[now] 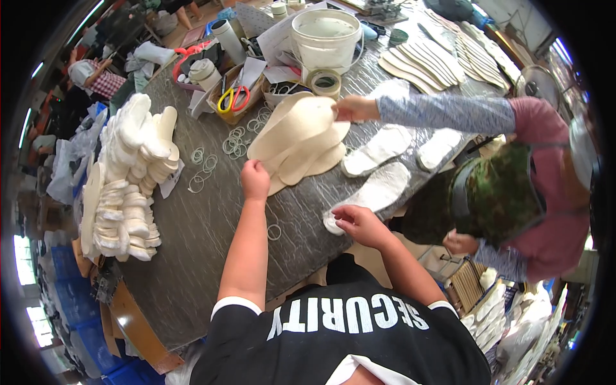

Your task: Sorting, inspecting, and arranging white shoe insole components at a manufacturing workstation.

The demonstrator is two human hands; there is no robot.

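My left hand pinched a tan insole; my right hand was over a white insole, grip unclear.

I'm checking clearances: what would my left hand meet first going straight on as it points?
Probably the top flat, beige, sole-shaped piece: your left hand seems to pinch its near edge, and it spreads ahead. Depth is unclear; passing above is possible.

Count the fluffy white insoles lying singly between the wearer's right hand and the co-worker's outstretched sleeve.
3 insoles: one at the right hand, one beyond it beside the beige insoles, one farther right. The sleeve may hide more.
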